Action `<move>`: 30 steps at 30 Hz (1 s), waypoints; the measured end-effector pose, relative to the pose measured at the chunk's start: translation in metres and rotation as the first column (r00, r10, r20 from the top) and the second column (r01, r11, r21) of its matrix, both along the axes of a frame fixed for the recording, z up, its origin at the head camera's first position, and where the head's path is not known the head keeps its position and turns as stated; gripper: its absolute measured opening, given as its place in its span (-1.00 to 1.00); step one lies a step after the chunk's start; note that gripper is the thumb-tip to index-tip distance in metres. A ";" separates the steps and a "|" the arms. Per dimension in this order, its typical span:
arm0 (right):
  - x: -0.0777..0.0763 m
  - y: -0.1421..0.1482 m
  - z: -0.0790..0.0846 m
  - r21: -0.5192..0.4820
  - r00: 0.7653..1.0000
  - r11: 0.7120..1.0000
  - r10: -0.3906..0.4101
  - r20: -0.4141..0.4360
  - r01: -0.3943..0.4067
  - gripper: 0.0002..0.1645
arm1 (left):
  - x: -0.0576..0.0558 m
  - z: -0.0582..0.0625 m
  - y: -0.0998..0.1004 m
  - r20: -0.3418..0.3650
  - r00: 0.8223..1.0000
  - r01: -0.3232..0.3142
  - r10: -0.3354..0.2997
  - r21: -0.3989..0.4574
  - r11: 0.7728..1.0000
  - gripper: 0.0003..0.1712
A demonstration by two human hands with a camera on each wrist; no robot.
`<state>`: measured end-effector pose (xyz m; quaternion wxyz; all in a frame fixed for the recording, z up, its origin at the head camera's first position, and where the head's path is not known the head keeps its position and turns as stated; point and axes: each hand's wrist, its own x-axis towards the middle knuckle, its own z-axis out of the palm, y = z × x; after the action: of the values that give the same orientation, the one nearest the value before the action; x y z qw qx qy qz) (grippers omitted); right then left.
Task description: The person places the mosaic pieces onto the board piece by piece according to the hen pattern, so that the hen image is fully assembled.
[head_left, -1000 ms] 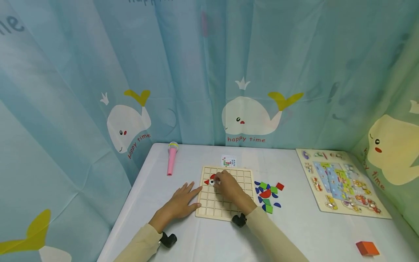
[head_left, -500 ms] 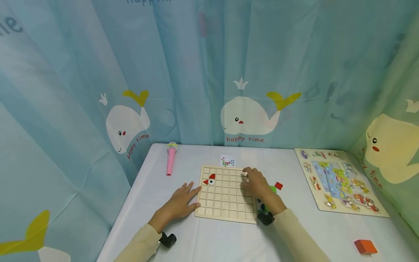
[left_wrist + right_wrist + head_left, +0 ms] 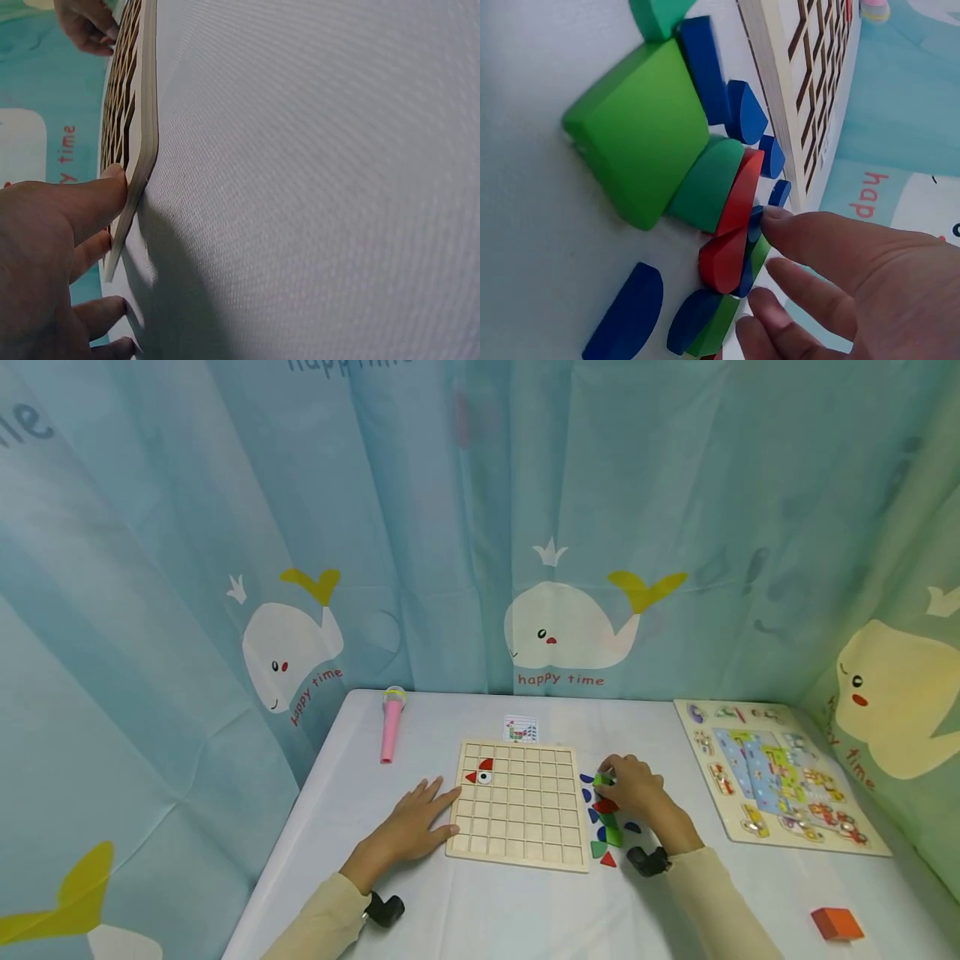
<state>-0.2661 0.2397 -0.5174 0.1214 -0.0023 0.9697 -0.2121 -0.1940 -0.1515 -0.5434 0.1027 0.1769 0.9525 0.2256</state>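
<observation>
The wooden grid board lies on the white table, bearing a red triangle, a red quarter-round piece and a white square with an eye. My left hand rests at the board's left side, fingers spread, thumb on its edge in the left wrist view. Right of the board lies a loose group of blue, green and red pieces. Over its far end reaches my right hand, fingertips right at a green square. In the right wrist view its thumb and fingers stand apart beside the pieces.
A small picture card lies just behind the board. The pink toy microphone is at the back left. On the right are a picture puzzle board and an orange block. A blue whale-print curtain hangs behind the table.
My right hand has left the eye piece on the board and moved right, past the board's edge, to the loose pieces. My left hand stays in place.
</observation>
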 end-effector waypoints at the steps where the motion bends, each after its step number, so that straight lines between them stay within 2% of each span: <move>1: 0.000 0.001 0.000 0.000 1.000 1.000 0.002 0.001 -0.002 -0.59 | 0.000 0.000 0.000 0.000 1.000 0.000 0.000 0.003 1.000 -0.24; 7: -0.004 0.001 -0.005 -0.014 1.000 1.000 0.019 -0.008 -0.019 -0.68 | 0.000 0.000 0.001 -0.005 1.000 0.001 -0.001 0.006 1.000 -0.23; 14: -0.012 0.004 -0.009 -0.064 1.000 0.998 -0.002 -0.015 0.001 -0.73 | -0.001 -0.001 0.000 -0.005 1.000 0.006 -0.006 0.005 1.000 -0.24; 21: -0.018 0.012 -0.015 -0.118 0.999 0.993 -0.003 -0.045 -0.002 -0.65 | -0.002 -0.004 0.000 -0.001 1.000 -0.001 0.001 -0.013 1.000 -0.24; 26: -0.018 0.016 -0.017 -0.149 1.000 0.989 0.007 -0.027 -0.011 -0.57 | -0.003 -0.005 0.000 0.004 1.000 -0.002 0.002 -0.022 1.000 -0.23; 30: -0.019 0.015 -0.017 -0.130 0.999 0.991 0.022 -0.040 -0.027 -0.58 | -0.002 -0.003 0.000 0.005 1.000 -0.009 0.009 -0.015 1.000 -0.24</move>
<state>-0.2853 0.2549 -0.5347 0.1048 -0.0265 0.9558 -0.2735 -0.1964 -0.1513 -0.5463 0.1056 0.1712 0.9547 0.2192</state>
